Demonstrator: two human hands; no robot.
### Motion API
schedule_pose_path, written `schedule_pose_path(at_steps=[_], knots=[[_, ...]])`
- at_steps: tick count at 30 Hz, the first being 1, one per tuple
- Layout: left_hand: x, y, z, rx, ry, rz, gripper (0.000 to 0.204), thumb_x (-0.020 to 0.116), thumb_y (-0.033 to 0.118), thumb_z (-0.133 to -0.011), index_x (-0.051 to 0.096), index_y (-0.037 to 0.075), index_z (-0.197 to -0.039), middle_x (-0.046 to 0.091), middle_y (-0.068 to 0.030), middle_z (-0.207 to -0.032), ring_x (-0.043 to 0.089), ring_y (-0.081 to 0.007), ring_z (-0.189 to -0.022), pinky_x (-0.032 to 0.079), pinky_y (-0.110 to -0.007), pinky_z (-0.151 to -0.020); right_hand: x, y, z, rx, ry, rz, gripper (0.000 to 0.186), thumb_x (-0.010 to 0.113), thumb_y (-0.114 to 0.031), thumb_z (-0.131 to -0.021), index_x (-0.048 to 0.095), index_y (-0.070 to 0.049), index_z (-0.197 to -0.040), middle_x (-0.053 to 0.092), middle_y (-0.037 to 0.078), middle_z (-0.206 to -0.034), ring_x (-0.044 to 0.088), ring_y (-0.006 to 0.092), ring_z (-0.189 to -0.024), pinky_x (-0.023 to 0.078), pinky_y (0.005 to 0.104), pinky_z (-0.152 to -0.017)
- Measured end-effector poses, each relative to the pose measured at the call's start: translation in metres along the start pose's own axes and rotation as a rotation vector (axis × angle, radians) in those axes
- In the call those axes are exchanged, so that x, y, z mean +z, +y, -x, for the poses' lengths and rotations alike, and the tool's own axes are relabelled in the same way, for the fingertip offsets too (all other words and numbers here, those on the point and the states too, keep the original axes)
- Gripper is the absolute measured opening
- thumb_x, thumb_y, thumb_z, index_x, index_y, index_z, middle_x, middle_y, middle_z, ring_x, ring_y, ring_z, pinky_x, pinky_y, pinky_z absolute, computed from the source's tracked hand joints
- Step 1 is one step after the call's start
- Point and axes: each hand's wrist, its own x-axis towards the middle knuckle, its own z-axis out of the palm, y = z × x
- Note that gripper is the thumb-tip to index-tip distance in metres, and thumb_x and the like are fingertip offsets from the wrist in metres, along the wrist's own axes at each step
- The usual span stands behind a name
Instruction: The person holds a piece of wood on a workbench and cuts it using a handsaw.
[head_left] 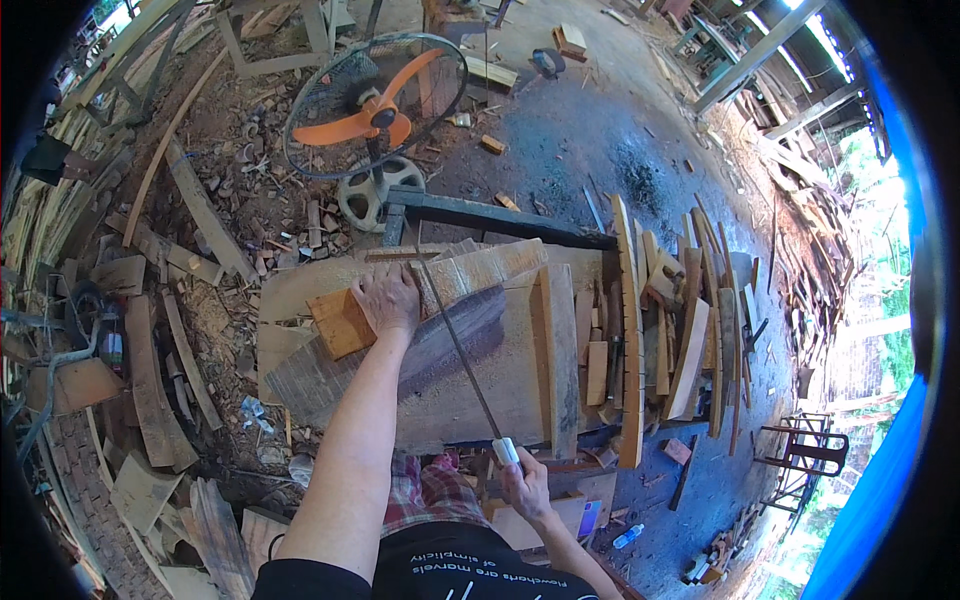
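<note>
My left hand presses down on a short, thick timber piece with an orange-brown end block, fingers curled over its top. Right beside that hand, a handsaw with a long thin blade lies across a pale, rough timber. The blade is seen nearly edge-on, so its teeth cannot be made out. My right hand is closed around the saw's pale handle, near my body. Under the timber, a dark grey plank rests slantwise on the sawdust-covered worktable.
An orange-bladed standing fan is beyond the table, behind a dark beam. Upright and curved boards crowd the right side. Wood scraps litter the left floor. A plastic bottle and a chair are at lower right.
</note>
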Motion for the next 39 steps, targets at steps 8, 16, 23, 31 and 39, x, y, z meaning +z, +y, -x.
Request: schedule_pose_path(at_steps=[8,16,23,31,39], knots=[[0.022,-0.016,-0.001,-0.003,0.055,-0.088,0.031,0.043,0.026,-0.092,0.070,0.011,-0.087,0.064,-0.0104,-0.092,0.055,-0.0261,-0.097,0.030,-0.041,-0.097,0.004,-0.026,-0.005,-0.069,0.007,0.059,0.051,0.059,-0.052,-0.086,0.060,-0.001,-0.094,0.057,0.015,-0.066,0.057,0.0237,-0.061,0.045,0.0362,-0.060],[0.006,-0.003,-0.006,-0.079,-0.017,-0.037,0.037,0.047,0.036,-0.093,0.070,0.009,-0.084,0.064,-0.0122,-0.091,0.056,-0.0285,-0.096,0.032,-0.043,-0.093,0.006,-0.023,0.000,-0.035,0.033,0.056,0.049,0.061,-0.051,-0.086,0.060,-0.002,-0.095,0.057,0.016,-0.068,0.058,0.0252,-0.062,0.046,0.0368,-0.061],[0.016,-0.007,-0.005,-0.051,0.023,-0.077,0.034,0.049,0.035,-0.092,0.071,0.009,-0.085,0.064,-0.0114,-0.094,0.055,-0.0275,-0.096,0.032,-0.042,-0.093,-0.001,-0.015,0.005,-0.080,0.019,0.129,0.053,0.061,-0.053,-0.085,0.059,-0.002,-0.095,0.058,0.017,-0.070,0.060,0.0264,-0.063,0.046,0.0368,-0.060],[0.012,-0.009,-0.004,-0.051,0.027,-0.041,0.031,0.051,0.032,-0.091,0.071,0.009,-0.083,0.065,-0.0101,-0.094,0.056,-0.0268,-0.096,0.032,-0.042,-0.092,0.003,-0.027,0.009,-0.029,0.008,0.021,0.046,0.061,-0.046,-0.088,0.060,-0.001,-0.095,0.060,0.014,-0.070,0.061,0.0213,-0.065,0.047,0.0349,-0.060],[0.021,-0.006,-0.003,-0.009,0.081,-0.031,0.032,0.050,0.031,-0.092,0.071,0.010,-0.082,0.066,-0.0102,-0.092,0.056,-0.0263,-0.096,0.032,-0.041,-0.092,0.034,-0.044,-0.085,-0.056,0.046,0.034,0.033,0.056,-0.031,-0.092,0.058,0.001,-0.087,0.054,0.016,-0.063,0.059,0.0210,-0.061,0.043,0.0379,-0.056]])
